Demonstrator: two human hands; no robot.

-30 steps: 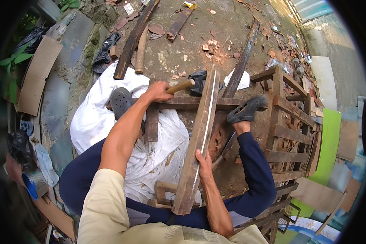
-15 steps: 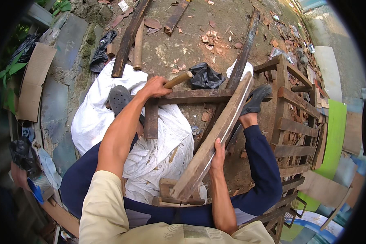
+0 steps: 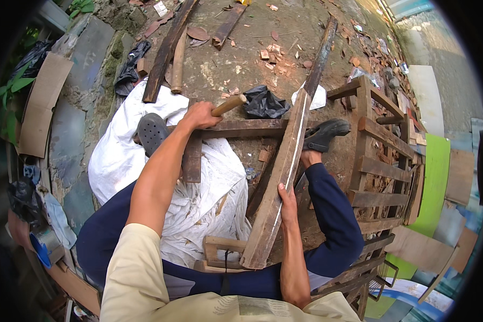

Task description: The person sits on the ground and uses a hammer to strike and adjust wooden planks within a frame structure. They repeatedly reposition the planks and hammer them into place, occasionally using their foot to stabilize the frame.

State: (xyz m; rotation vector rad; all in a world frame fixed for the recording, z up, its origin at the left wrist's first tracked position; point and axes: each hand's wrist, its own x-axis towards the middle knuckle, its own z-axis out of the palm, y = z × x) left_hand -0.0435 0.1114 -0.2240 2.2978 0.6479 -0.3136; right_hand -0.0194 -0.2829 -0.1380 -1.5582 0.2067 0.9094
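Note:
My left hand point(image 3: 199, 115) is closed around a wooden tool handle point(image 3: 229, 104) just above a dark horizontal plank point(image 3: 241, 129); the tool's head is hidden behind a black plastic bag point(image 3: 263, 104). My right hand point(image 3: 287, 204) grips the side of a long weathered plank point(image 3: 282, 177) that leans diagonally from my lap toward the upper right, crossing the horizontal plank. A short upright board point(image 3: 192, 158) hangs below the horizontal plank. My legs in dark blue trousers and black clogs point(image 3: 151, 131) straddle the work.
A white sack point(image 3: 118, 155) is spread on the dirt under the boards. A slatted wooden crate frame point(image 3: 383, 161) stands at right. Loose planks point(image 3: 166, 51) and wood chips lie on the ground above. Cardboard point(image 3: 40, 110) and a green board point(image 3: 432, 182) sit at the edges.
The long plank has swung: its top first tilted right, now stands a bit steeper. My right hand slid along it. My left hand with the handle stays at the horizontal plank.

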